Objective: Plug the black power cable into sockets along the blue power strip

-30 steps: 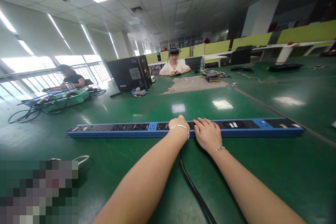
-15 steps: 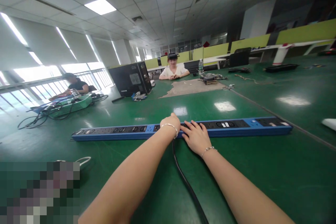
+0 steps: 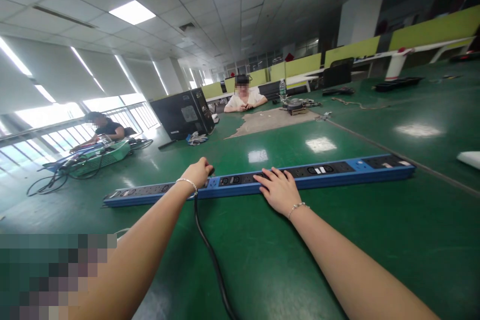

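Observation:
A long blue power strip (image 3: 243,191) with black socket sections lies across the green table in front of me. My left hand (image 3: 198,172) is closed around the plug end of a black power cord (image 3: 210,250), just above the strip left of its middle. The fingers hide most of the plug (image 3: 211,170); a dark bit shows past them. From under the wrist the cord runs down across the tabletop towards me. My right hand (image 3: 279,189) lies with fingers spread on the strip's sockets, right of the middle.
At the far side stand a black computer case (image 3: 182,115), a glove (image 3: 197,138), a water bottle (image 3: 282,90) and a round metal part (image 3: 294,104). A person (image 3: 244,97) sits opposite. Another person (image 3: 105,127) is at the left beyond a green basket (image 3: 112,157) with cables.
My left hand has moved left along the strip, taking the cord with it, and lifted slightly. My right hand stays in place on the strip. The view has shifted a little.

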Action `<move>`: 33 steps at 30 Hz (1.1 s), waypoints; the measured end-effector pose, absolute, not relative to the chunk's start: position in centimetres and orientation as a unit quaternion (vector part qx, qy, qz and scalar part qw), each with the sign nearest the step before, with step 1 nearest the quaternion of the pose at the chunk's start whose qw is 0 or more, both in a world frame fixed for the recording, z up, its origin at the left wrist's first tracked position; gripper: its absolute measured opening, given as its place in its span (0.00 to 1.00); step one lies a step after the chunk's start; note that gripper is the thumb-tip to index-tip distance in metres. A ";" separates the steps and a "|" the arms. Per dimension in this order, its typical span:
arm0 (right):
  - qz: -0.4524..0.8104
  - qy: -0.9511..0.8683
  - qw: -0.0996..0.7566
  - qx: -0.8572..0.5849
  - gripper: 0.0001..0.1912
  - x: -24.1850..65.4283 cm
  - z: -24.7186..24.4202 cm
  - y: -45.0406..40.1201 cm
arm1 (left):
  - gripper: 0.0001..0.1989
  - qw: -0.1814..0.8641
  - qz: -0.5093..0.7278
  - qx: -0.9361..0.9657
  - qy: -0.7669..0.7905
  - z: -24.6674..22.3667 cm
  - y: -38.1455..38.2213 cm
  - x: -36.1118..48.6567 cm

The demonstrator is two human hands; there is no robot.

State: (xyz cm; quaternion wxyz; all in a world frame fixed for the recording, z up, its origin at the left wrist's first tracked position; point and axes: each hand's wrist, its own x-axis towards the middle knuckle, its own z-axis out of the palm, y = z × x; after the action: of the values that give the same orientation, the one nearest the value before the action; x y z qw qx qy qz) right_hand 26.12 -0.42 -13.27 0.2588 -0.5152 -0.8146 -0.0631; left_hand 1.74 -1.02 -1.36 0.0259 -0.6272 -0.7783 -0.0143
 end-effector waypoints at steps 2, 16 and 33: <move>-0.063 -0.814 0.256 -0.518 0.19 26.1 -13.3 -0.4 | 0.12 0.013 -0.003 -0.635 -0.772 -2.7 -1.0 1.1; -0.070 -0.813 0.256 -0.519 0.19 26.1 -13.2 -0.5 | 0.15 0.021 0.025 -0.644 -0.764 -4.6 -0.2 0.7; -0.105 -0.813 0.238 -0.521 0.19 26.1 -13.6 0.0 | 0.17 0.000 0.067 -0.656 -0.752 -5.0 0.1 1.9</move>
State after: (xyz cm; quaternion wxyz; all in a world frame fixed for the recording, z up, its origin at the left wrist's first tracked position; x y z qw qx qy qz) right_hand 26.13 0.01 -13.58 0.2381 -0.5212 -0.8128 -0.1053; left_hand 1.91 0.14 -4.99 0.0003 -0.6557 -0.7521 0.0670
